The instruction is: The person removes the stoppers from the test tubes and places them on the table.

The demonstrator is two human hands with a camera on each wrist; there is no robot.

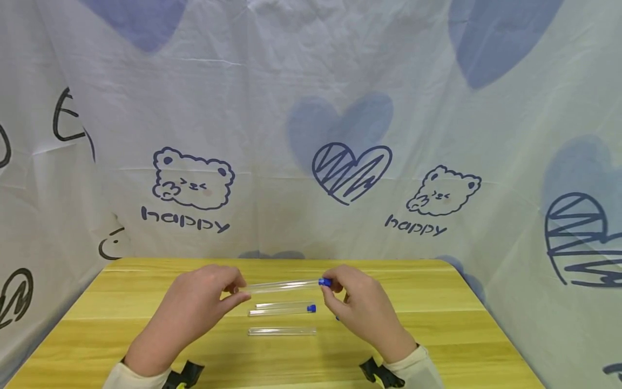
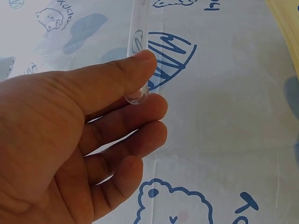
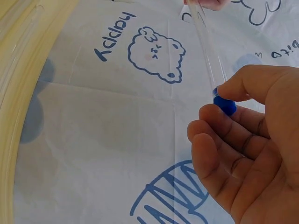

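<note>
A clear test tube point(image 1: 284, 287) is held level above the table between both hands. My left hand point(image 1: 201, 297) pinches its rounded end between thumb and fingers; that end point(image 2: 137, 95) shows just below the thumb in the left wrist view. At the other end my right hand point(image 1: 362, 308) pinches the blue cap point(image 3: 225, 103), which sits at the tube's mouth. Below on the table lie a blue-capped tube point(image 1: 279, 312), an uncapped tube point(image 1: 282, 306) close behind it, and another uncapped tube point(image 1: 282, 332) nearer me.
A small blue piece point(image 1: 337, 317) peeks out beside the right hand, mostly hidden by it. The wooden table point(image 1: 423, 286) ends at a white printed curtain point(image 1: 272, 227) that rises behind and at both sides.
</note>
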